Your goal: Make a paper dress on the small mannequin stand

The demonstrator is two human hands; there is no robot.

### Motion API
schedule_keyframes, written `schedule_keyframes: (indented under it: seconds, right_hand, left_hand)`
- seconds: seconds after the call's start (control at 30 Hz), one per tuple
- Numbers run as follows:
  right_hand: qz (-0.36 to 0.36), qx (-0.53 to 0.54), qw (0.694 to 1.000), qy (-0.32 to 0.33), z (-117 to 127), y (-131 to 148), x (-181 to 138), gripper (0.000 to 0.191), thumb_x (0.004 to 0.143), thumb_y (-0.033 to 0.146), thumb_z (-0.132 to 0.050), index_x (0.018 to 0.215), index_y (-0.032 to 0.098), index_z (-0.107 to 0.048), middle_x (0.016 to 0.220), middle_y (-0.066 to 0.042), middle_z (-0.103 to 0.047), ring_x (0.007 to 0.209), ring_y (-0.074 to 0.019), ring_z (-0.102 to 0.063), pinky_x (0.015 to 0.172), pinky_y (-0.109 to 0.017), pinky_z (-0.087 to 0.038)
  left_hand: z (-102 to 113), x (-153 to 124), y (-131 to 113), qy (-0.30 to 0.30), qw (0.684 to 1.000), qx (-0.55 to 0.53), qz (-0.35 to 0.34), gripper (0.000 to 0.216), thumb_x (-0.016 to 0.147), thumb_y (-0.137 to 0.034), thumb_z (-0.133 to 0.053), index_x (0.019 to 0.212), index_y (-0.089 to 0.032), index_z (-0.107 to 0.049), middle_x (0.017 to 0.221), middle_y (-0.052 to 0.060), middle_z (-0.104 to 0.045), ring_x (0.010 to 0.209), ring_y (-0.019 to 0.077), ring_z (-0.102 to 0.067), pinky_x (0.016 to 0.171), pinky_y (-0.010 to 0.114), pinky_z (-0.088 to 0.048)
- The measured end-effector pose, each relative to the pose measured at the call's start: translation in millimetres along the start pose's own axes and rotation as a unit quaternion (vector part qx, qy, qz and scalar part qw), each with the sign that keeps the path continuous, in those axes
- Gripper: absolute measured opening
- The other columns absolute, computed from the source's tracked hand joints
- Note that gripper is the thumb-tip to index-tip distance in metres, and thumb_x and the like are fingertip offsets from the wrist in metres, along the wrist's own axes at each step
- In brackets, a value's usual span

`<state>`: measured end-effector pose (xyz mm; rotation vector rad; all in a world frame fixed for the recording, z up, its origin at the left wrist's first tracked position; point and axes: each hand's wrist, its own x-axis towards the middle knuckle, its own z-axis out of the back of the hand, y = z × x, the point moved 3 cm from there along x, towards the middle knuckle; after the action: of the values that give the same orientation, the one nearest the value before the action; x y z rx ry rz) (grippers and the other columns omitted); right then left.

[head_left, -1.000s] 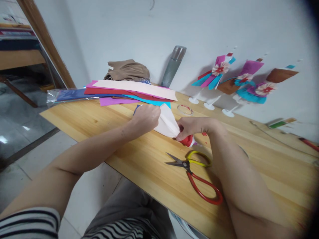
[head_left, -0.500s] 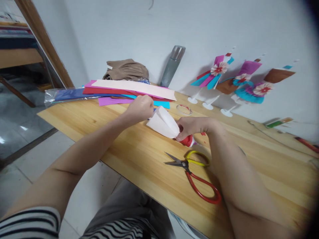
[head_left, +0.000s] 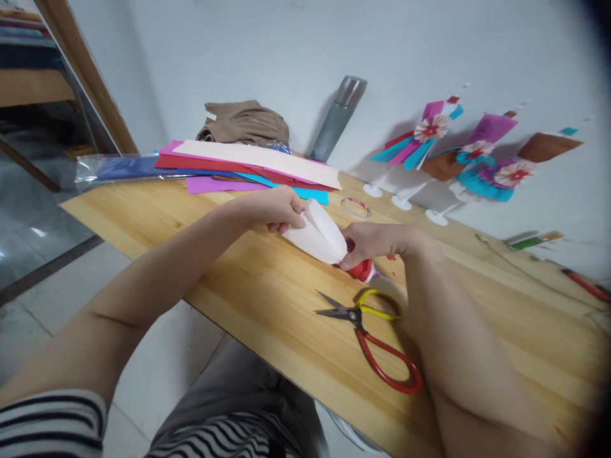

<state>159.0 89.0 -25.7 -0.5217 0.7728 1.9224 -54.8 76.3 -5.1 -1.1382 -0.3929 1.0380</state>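
Observation:
A sheet of white paper point(head_left: 317, 232), flared wide at its left end and gathered at its right, lies between my hands over the wooden table point(head_left: 267, 305). My left hand point(head_left: 281, 212) pinches the wide edge between thumb and fingers. At the gathered end, my right hand point(head_left: 359, 245) is closed on the white paper. Just beyond those fingers a red and white piece point(head_left: 363, 271) shows, partly hidden by the hand. Scissors point(head_left: 353, 315) with one yellow and one red handle lie spread on the table, nearer to me.
Strips of coloured paper point(head_left: 258, 164) are stacked at the back left, by a brown cloth point(head_left: 248, 122). A grey bottle point(head_left: 338, 121) leans near the wall. A tape roll point(head_left: 356, 208) lies behind my right hand. Paper figures on white stands point(head_left: 401, 201) line the back right. A green-handled tool point(head_left: 529, 240) lies farther right.
My left hand has turned from a fist beside the white paper to a pinch on its wide edge. My right hand keeps its hold. The view has shifted slightly.

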Motion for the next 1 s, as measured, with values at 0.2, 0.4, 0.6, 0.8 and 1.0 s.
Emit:
schedule_keyframes:
  seconds: [0.2,0.4,0.6,0.8,1.0]
  right_hand:
    - [-0.004,-0.001,1.0,0.003,0.7,-2.2,1.8,0.042,0.06,0.047,-0.074,0.086,0.015,-0.068,0.08,-0.001,-0.066,0.075,-0.0174,-0.055,0.069,-0.026,-0.044]
    - [-0.009,-0.012,1.0,-0.002,0.5,-2.5,2.1,0.039,0.061,0.047,-0.074,0.083,0.015,-0.066,0.076,-0.001,-0.064,0.072,-0.017,-0.053,0.065,-0.026,-0.042]
    - [-0.001,-0.01,1.0,0.0,0.6,-2.1,1.6,0.038,0.062,0.045,-0.074,0.084,0.015,-0.067,0.076,0.0,-0.063,0.071,-0.016,-0.053,0.066,-0.026,-0.042]
    - [0.001,0.001,1.0,0.004,0.6,1.3,0.4,0.037,0.061,0.044,-0.073,0.083,0.015,-0.066,0.076,-0.001,-0.064,0.072,-0.0162,-0.054,0.066,-0.026,-0.043]
    - [0.001,0.012,1.0,0.003,0.9,2.1,-1.9,0.039,0.06,0.044,-0.073,0.085,0.015,-0.066,0.078,-0.001,-0.065,0.073,-0.0165,-0.054,0.067,-0.025,-0.043]
  left_hand:
    - [-8.8,10.0,8.5,0.013,0.998,-0.054,-0.013,0.014,0.064,-0.021,-0.074,0.076,-0.015,-0.071,0.059,-0.001,-0.061,0.049,0.0085,-0.048,0.047,0.019,-0.028]
    - [-17.0,13.7,8.9,-0.044,0.996,-0.078,-0.022,0.02,0.061,-0.023,-0.08,0.078,-0.014,-0.074,0.076,0.003,-0.072,0.074,0.0162,-0.066,0.066,0.023,-0.049]
    - [-18.3,14.2,10.5,-0.038,0.994,-0.099,-0.025,0.021,0.059,-0.012,-0.076,0.08,-0.012,-0.074,0.078,0.002,-0.074,0.077,0.0165,-0.068,0.073,0.024,-0.052]
    - [-19.2,13.6,9.0,-0.015,0.993,-0.118,-0.029,0.023,0.058,-0.008,-0.071,0.081,-0.009,-0.073,0.076,0.003,-0.072,0.072,0.0145,-0.066,0.072,0.024,-0.051]
    - [-18.2,9.4,3.3,-0.037,0.995,-0.095,-0.014,0.006,0.067,-0.009,-0.068,0.064,-0.013,-0.064,0.048,-0.006,-0.046,0.042,0.0045,-0.035,0.045,0.019,-0.024]
